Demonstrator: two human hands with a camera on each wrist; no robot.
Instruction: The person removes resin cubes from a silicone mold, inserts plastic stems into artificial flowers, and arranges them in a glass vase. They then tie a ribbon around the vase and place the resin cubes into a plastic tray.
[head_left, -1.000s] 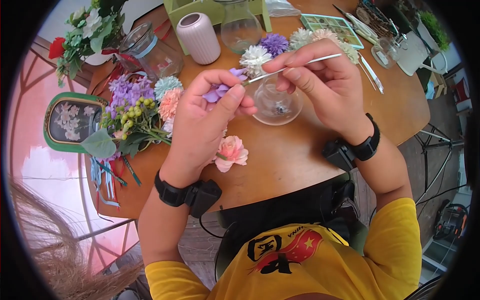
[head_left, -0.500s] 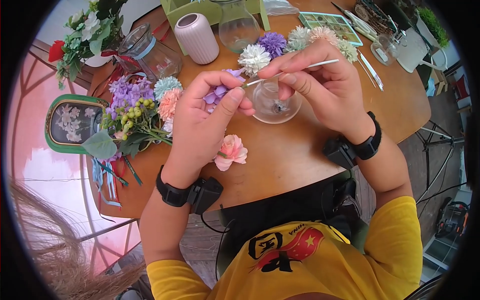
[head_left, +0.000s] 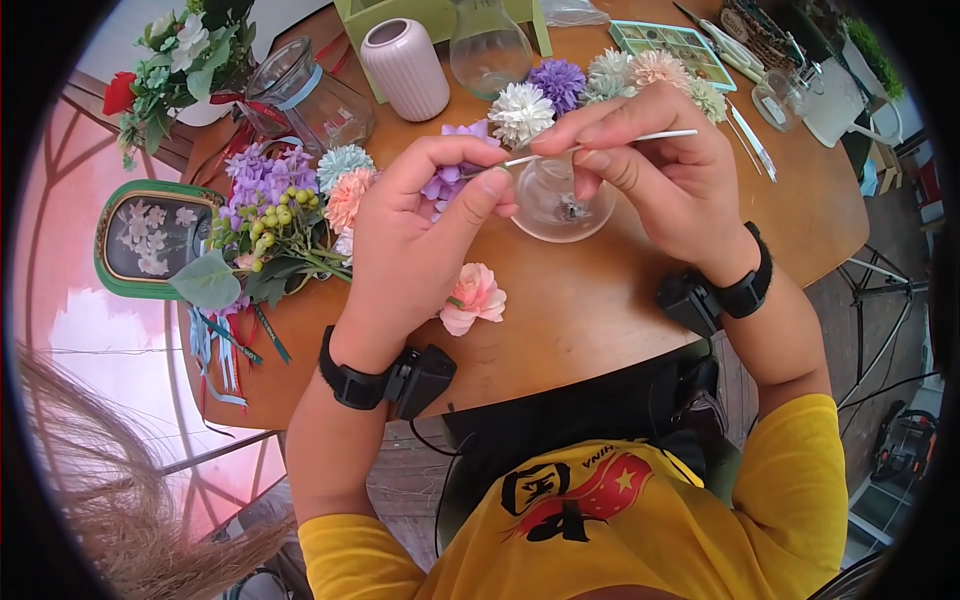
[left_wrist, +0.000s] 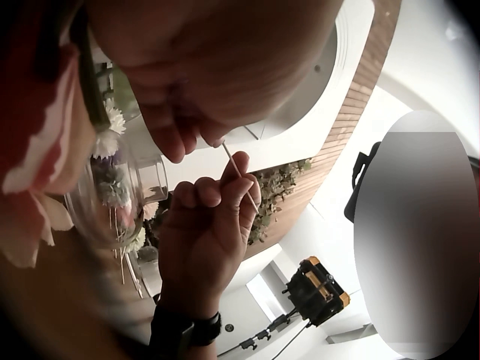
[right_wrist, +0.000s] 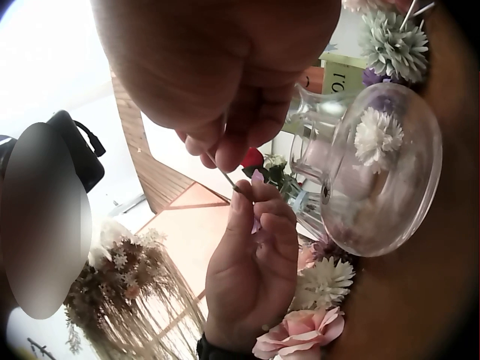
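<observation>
In the head view my left hand (head_left: 410, 230) pinches the base of a purple flower (head_left: 445, 185) between thumb and index finger, its petals partly hidden behind the fingers. My right hand (head_left: 665, 175) pinches a thin white stick (head_left: 668, 134), whose far end sticks out past the knuckles. The stick's near end meets the flower's base at the left fingertips. From the right wrist view, purple petals (right_wrist: 257, 223) peek out beside the left fingers. Below the hands stands a clear glass vessel (head_left: 590, 225) with a wide round base. A pink rose (head_left: 474, 299) lies near the left wrist.
Purple blossoms and green berries (head_left: 270, 225) lie at the left beside a green oval frame (head_left: 110, 245). Glass jars, a ribbed pink vase (head_left: 405, 75), a white pompom flower (head_left: 522, 113) and a compartment box (head_left: 690, 50) stand at the back. Thin white sticks (head_left: 750, 140) lie at the right.
The right fingers have moved closer to the left fingertips along the stick, which now lies flatter. Both hands keep their pinch. The head view has shifted slightly.
</observation>
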